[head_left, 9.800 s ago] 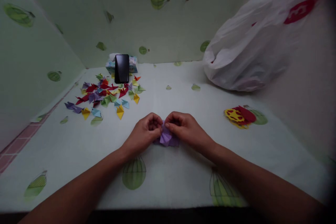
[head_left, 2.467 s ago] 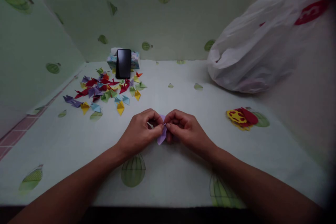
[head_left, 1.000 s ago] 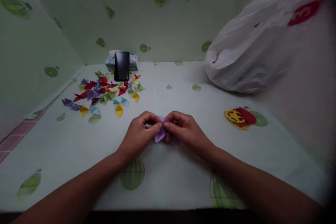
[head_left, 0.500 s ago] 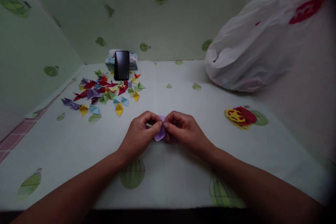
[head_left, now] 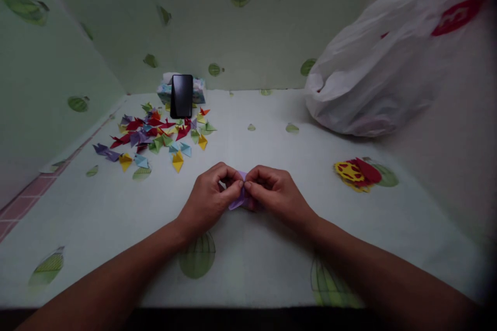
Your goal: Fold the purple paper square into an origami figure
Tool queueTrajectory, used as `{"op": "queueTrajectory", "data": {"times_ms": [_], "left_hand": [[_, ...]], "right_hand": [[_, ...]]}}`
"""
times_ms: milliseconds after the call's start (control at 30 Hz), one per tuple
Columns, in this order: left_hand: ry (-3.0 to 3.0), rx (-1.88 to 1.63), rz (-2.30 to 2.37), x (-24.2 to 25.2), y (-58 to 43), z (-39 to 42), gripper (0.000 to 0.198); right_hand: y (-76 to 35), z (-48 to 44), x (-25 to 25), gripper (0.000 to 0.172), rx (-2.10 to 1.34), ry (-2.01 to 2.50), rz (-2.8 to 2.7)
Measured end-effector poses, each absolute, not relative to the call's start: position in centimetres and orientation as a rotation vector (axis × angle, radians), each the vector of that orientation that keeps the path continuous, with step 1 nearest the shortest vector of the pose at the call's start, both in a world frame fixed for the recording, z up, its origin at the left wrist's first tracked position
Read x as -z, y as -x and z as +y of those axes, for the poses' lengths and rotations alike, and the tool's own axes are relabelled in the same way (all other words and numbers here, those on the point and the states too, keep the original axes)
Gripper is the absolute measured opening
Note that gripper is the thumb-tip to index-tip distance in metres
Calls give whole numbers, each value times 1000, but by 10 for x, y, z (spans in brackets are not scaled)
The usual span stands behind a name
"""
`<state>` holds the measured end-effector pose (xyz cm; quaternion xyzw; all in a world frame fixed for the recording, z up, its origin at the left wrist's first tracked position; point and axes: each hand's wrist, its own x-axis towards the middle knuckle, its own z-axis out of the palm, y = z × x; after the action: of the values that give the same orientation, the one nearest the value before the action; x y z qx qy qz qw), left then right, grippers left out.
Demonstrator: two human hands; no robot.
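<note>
A small folded piece of purple paper (head_left: 241,200) sits between my two hands, low over the pale green table cover (head_left: 248,264). My left hand (head_left: 209,197) pinches its left side with thumb and curled fingers. My right hand (head_left: 274,192) pinches its right side the same way, fingertips touching those of the left. Most of the paper is hidden by my fingers; only a lower corner and a top edge show.
A heap of folded paper shapes in several colours (head_left: 155,137) lies at the back left, in front of a black phone (head_left: 181,95) propped against a tissue box. A large white plastic bag (head_left: 380,67) fills the back right. Yellow and red paper sheets (head_left: 357,171) lie at the right.
Over the last seconds the purple paper has been folded smaller and now shows less between my fingers. Both hands stay in the same spot, pinching closer together.
</note>
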<state>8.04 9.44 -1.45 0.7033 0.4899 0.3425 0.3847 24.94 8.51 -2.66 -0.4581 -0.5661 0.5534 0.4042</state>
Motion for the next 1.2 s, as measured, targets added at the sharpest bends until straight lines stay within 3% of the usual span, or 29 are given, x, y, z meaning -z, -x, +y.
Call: {"op": "queueTrajectory", "data": {"times_ms": [300, 500, 933, 1200], "left_hand": [[-1902, -847, 1215, 13, -80, 95, 9], [-1947, -814, 1203, 12, -79, 96, 9], [-1764, -727, 1168, 9, -75, 99, 10], [-1462, -933, 1085, 17, -74, 97, 31]], "right_hand": [[-250, 84, 28, 14, -1193, 1211, -1557], [-253, 85, 23, 17, -1316, 1178, -1581], [-254, 87, 25, 20, -1220, 1185, -1687], [-253, 87, 20, 18, -1073, 1274, -1389]]}}
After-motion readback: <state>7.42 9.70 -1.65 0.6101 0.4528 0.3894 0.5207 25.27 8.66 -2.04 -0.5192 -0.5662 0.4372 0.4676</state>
